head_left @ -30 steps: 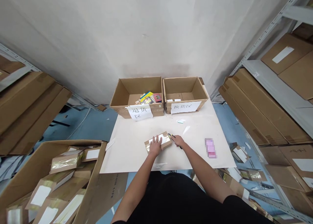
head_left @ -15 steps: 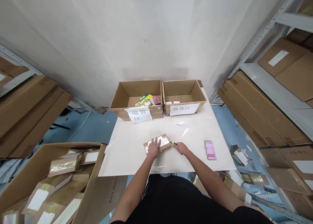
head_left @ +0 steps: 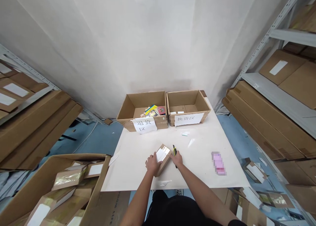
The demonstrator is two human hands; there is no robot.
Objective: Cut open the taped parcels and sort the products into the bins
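A small cardboard box (head_left: 161,168) with a white label and shiny tape lies slantwise on the white table (head_left: 133,166). My left hand (head_left: 152,163) grips its left side, with the thumb over the top near the label. In my right hand (head_left: 177,159) is a yellow and black utility knife (head_left: 174,150), pointing away from me. The fingers of that hand also reach the box's right edge. Whether the knife's blade is out cannot be made out.
Two open cartons with paper signs stand at the back: a left carton (head_left: 161,124) holding booklets, and a right carton (head_left: 206,113). A blurred pink item (head_left: 218,163) lies at right. A large carton (head_left: 53,160) of parcels stands at lower left. Loaded shelves (head_left: 256,83) flank the table.
The box has turned from lying crosswise to pointing more away from me. My left hand has moved from its top to its left side. The knife now points forward instead of toward the box.
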